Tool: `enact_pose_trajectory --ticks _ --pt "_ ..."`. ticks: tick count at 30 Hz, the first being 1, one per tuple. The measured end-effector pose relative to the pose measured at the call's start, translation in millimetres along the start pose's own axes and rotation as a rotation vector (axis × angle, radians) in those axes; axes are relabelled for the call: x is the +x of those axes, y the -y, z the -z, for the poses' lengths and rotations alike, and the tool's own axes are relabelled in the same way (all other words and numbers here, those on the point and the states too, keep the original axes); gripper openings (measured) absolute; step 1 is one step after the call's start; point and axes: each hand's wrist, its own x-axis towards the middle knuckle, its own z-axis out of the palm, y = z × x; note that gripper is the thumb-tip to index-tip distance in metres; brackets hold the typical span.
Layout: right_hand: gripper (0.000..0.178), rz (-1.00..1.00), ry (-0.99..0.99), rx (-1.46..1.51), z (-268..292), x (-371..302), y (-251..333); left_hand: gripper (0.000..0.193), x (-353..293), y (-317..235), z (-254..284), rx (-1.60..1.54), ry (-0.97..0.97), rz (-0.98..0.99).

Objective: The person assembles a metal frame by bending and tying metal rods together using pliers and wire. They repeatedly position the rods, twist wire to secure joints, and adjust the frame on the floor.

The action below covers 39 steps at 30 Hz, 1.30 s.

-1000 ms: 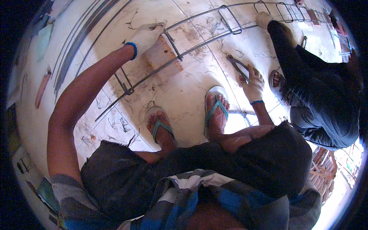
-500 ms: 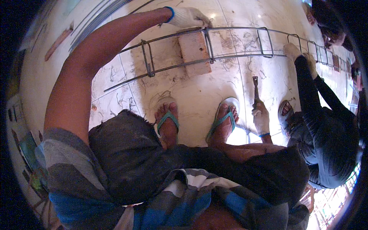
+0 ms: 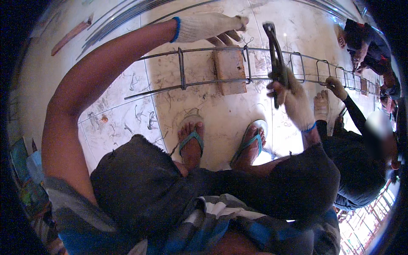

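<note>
A long frame of steel rods (image 3: 170, 87) with rectangular stirrups (image 3: 182, 68) runs from left to right in front of my feet. Beneath it lies a reddish-brown block (image 3: 231, 87). My left hand (image 3: 212, 29), in a white knit glove with a blue cuff, hovers just beyond the far rod, fingers apart and holding nothing visible. A thin twisted wire (image 3: 247, 41) sticks up beside its fingertips, at a stirrup corner. My gloved right hand (image 3: 295, 100) is closed around the handles of dark pincers (image 3: 272, 42), whose head points away from me over the frame.
On the right, a co-worker in dark clothes has a gloved hand (image 3: 336, 88) on the frame; another person (image 3: 365, 46) is farther back. Bundled rods (image 3: 123, 23) and a wooden piece (image 3: 72, 35) lie far left. Wire scraps (image 3: 151, 120) litter the tiled floor.
My right hand has raised the pincers from beside my foot up to the frame. My left hand has come off the rod and its fingers have opened. The co-worker's hands have separated.
</note>
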Motion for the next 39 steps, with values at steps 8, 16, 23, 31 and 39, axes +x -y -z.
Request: enact_pose_trajectory --ticks 8,16,23,31,39 --pt "0.075 0.530 0.295 -0.718 -30.8 79.4 138.9 0.040 -19.0 -18.6 15.8 -0.907 0.015 -0.267" --pt "0.097 0.735 0.289 -0.191 13.5 139.7 174.4 0.052 23.0 -32.0 37.4 -1.824 0.283 -0.516" --pt "0.069 0.880 -0.260 -0.195 -0.6 149.2 113.5 0.058 68.4 -50.8 -33.0 -1.464 0.102 -0.391" --pt "0.038 0.480 -0.140 0.783 112.5 244.8 62.7 0.061 63.8 -2.8 -9.7 -0.307 0.120 -0.285" --pt "0.054 0.141 0.204 0.581 92.4 277.9 2.0 0.053 78.9 84.1 -2.4 0.231 0.048 -0.246"
